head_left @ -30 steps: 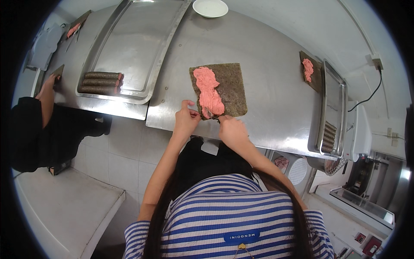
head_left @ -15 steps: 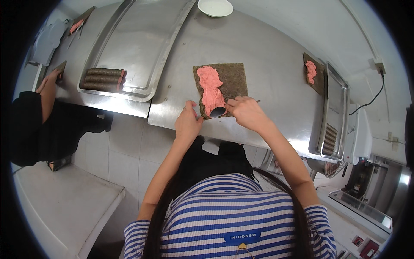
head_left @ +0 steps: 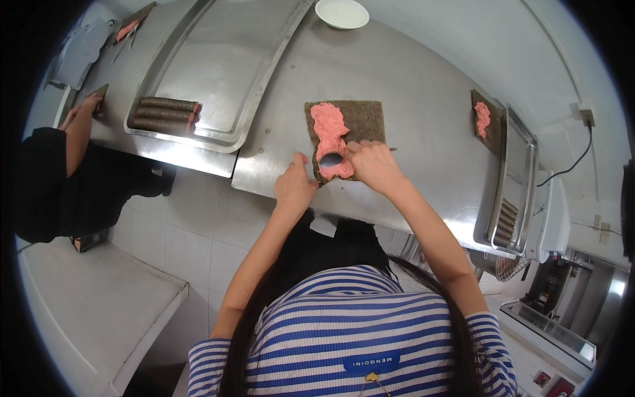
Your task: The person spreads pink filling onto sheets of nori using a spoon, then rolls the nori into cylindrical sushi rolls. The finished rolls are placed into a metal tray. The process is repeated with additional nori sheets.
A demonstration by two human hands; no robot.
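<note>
Right hand (head_left: 376, 165) has its fingers wrapped round the spoon (head_left: 330, 159) handle, bowl on the near part of the pink paste (head_left: 329, 122). Left hand (head_left: 296, 184) is at the near-left corner of the seaweed sheet (head_left: 367, 119); can't tell if its fingers pinch or just rest. Sheet lies on the steel table (head_left: 423, 132) just ahead, paste down its left side. To do it well: spoon nearly flat, light strokes, even out the strip (lumpy now), brace that corner so nothing drags or tears.
</note>
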